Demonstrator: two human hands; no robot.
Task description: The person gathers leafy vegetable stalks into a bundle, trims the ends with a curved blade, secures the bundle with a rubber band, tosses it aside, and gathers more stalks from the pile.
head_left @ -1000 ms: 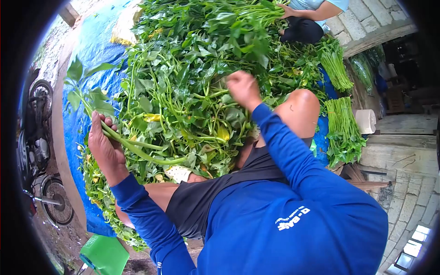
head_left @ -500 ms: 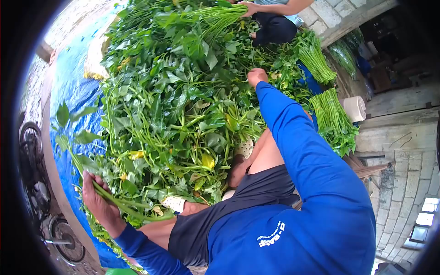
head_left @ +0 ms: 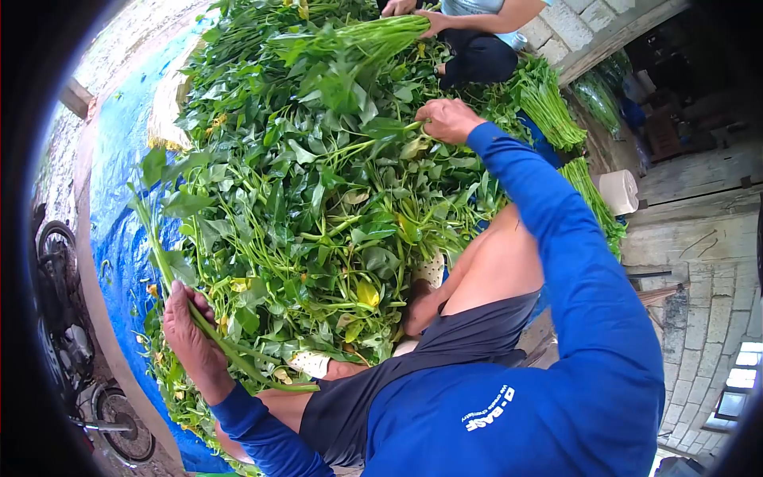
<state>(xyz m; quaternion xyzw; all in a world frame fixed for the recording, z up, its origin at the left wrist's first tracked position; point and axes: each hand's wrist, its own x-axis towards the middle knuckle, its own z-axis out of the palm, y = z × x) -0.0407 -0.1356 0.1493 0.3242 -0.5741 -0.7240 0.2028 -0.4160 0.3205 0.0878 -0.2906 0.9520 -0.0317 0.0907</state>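
A broad heap of leafy greens [head_left: 318,215], which look like water spinach, spreads in front of my bare legs. My left hand [head_left: 193,338], at the lower left, is closed around a few long stalks of greens [head_left: 163,258]. Their leafy tops point up and away, and their cut ends reach toward my lap. Over the far right part of the heap, my right hand [head_left: 451,121] pinches the end of a stalk [head_left: 358,148]. That stalk runs left into the leaves, where its far end is hidden.
Opposite me, a co-worker's hands [head_left: 413,17] hold a bunch of greens [head_left: 358,48]. Stacked bundles [head_left: 548,103] lie at the right, near a whitish roll [head_left: 617,191]. A blue tarp [head_left: 119,230] lies under the heap. Motorbikes [head_left: 71,342] stand at the left.
My right hand has moved slightly up and now has a stalk end between its fingers. My left hand has shifted up and right with its stalks. The co-worker's other hand has appeared.
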